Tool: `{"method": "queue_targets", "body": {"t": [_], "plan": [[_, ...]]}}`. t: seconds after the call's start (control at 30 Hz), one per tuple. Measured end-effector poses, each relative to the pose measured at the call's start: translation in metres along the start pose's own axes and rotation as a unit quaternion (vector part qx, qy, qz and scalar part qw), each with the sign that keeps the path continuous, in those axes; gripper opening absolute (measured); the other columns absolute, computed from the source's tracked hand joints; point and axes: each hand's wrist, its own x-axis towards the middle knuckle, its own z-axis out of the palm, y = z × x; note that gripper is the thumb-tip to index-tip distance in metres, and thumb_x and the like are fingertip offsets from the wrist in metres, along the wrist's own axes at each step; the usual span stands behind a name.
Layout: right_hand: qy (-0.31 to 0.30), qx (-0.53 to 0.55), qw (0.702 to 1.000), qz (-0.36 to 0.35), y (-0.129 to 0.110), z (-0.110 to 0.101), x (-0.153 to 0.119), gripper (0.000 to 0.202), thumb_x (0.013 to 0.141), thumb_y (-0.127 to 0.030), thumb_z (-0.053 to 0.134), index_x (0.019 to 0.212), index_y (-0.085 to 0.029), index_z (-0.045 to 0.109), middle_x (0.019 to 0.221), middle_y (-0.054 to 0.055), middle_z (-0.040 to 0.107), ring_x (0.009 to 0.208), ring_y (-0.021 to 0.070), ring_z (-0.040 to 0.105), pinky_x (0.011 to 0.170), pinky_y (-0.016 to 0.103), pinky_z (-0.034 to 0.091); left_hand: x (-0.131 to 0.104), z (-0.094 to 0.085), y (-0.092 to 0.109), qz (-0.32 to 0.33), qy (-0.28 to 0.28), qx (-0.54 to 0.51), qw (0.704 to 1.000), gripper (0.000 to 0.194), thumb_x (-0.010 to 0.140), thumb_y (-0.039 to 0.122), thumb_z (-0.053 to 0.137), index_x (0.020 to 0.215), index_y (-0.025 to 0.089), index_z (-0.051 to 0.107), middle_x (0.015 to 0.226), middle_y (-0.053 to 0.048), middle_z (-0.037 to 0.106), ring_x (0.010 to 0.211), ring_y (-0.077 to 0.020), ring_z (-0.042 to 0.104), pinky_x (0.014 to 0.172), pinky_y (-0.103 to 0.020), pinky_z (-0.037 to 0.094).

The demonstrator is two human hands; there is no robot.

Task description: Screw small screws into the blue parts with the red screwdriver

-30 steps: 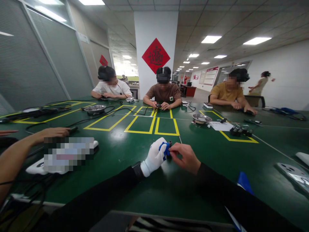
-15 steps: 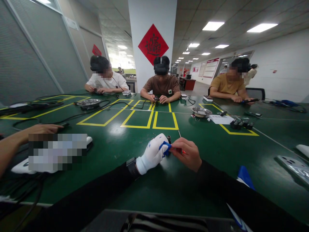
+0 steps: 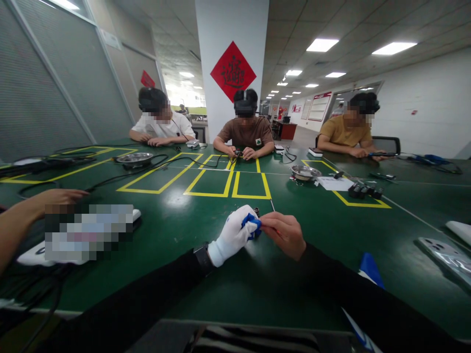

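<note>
The head camera looks down across the table (image 3: 324,223).

Across the green table (image 3: 331,220) sit three people: one in a white T-shirt (image 3: 176,128), one in a brown T-shirt (image 3: 225,130) and one in a mustard T-shirt (image 3: 334,130), all wearing dark headgear. Yellow tape (image 3: 252,197) marks out boxes on the tabletop. A metal bowl (image 3: 138,161) stands at the left amid black cables (image 3: 47,166); a second bowl (image 3: 305,176) stands at the right, just beside white paper (image 3: 333,185) and some small black objects (image 3: 355,191) (too small to identify). Behind, a red diamond poster (image 3: 233,73) with dark characters hangs on a pale pillar (image 3: 253,29), and lit panels (image 3: 323,45) line the ceiling.
</note>
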Motion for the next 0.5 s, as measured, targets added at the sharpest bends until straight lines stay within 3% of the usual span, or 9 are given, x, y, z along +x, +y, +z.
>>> {"method": "queue_targets", "body": {"t": [0.5], "plan": [[-0.085, 0.007, 0.989, 0.122, 0.0009, 0.0019, 0.0004, 0.006, 0.088, -0.023, 0.054, 0.091, -0.019, 0.057, 0.079, 0.0, 0.057, 0.054, 0.0088, 0.049, 0.052, 0.023, 0.04, -0.001, 0.002, -0.0064, -0.052, -0.022, -0.017, 0.998, 0.038, 0.092, 0.045, 0.037, 0.07, 0.017, 0.048, 0.065, 0.001, 0.048, 0.058, -0.0118, 0.045, 0.056, -0.025, 0.039]]}}
